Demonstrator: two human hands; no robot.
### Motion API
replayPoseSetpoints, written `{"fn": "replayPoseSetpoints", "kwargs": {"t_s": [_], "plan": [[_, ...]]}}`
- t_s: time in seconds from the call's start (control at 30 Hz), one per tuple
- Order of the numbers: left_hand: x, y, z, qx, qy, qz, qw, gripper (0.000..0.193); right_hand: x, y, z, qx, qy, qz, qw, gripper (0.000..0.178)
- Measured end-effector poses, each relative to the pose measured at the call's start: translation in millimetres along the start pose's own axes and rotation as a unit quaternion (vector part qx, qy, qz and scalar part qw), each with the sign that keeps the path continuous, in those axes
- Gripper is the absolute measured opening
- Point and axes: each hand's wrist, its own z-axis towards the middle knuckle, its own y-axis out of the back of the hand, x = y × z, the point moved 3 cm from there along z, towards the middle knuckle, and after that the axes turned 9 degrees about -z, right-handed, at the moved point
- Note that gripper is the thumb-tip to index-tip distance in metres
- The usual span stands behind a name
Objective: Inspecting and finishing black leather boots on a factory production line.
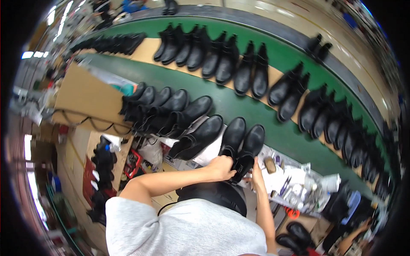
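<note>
Two black leather ankle boots lie in front of me, toes pointing away, at the near edge of the green bench (188,81). My left hand (221,168) is closed on the upper of the right-hand boot (253,143), near its opening. Along the other side of that boot, my right hand (257,174) has its fingers stretched out flat, close against the upper. The left-hand boot (234,133) lies right beside it, its opening partly behind my left hand. Another black boot (200,135) lies just to the left, tilted, with several more beyond it.
A long row of black boots (243,74) stands on brown board across the bench. A cardboard box (87,94) is at left. Bottles, bags and a white cup (330,183) clutter the near ledge at right. Another person's arm (354,239) shows at lower right.
</note>
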Motion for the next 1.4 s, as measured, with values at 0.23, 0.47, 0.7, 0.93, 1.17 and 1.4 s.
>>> {"fn": "replayPoseSetpoints", "kwargs": {"t_s": [0.23,0.47,0.7,0.93,1.17,1.4], "plan": [[-0.2,67.7,50.4,0.079,-0.066,0.184,0.977,0.023,14.3,-8.6,-10.4,-0.017,0.044,0.036,0.998,0.071],[45.9,372.1,44.8,0.005,-0.146,0.264,0.953,0.032,25.4,-26.5,0.7,-0.191,0.202,-0.395,0.875,0.050],[210.3,592.6,97.3,-0.382,-0.037,0.399,0.833,0.018,22.8,-139.3,24.7,-0.142,0.057,-0.419,0.895,0.068],[427.3,671.7,162.6,-0.440,0.119,0.408,0.791,0.016,32.1,-236.0,37.0,-0.042,0.000,0.110,0.993,0.077],[692.9,631.2,156.6,-0.380,0.319,0.169,0.852,0.038,54.3,-255.4,68.0,-0.057,-0.053,0.087,0.993,0.072],[525.9,654.9,202.2,-0.629,0.146,0.237,0.726,0.029,61.4,-252.5,49.4,-0.129,-0.092,0.061,0.985,0.067]]}}
